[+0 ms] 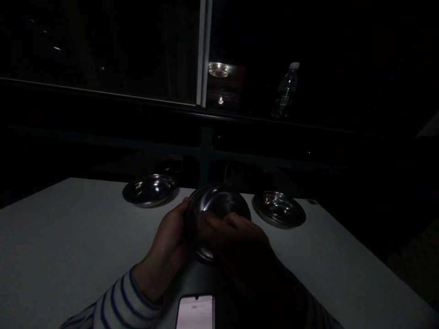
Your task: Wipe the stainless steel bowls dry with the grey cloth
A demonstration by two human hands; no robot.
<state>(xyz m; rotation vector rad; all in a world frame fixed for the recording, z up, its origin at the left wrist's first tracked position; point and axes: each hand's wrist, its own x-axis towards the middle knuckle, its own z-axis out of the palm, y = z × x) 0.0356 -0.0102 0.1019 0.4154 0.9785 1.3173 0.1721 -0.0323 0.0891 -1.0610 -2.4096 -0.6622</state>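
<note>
A shiny metal bowl (pixel 222 201) is tilted up above the white table, its hollow side facing me. My left hand (pixel 171 233) grips it by the left rim, thumb at the upper edge. In front of the bowl's hollow is my right hand (pixel 240 237), dark and blurred, with its fingers bent toward the inner surface. Whether those fingers hold anything cannot be made out. Another metal bowl (pixel 150 189) rests on the table to the left, and a further metal bowl (pixel 279 209) lies to the right.
The white table (pixel 68 237) stretches out on both sides. A lit phone (pixel 195 313) lies at the near edge, between my forearms. Beyond the table are a dark window with a pale frame (pixel 205 55) and a clear plastic bottle (pixel 287 93) with a white cap. The room is very dim.
</note>
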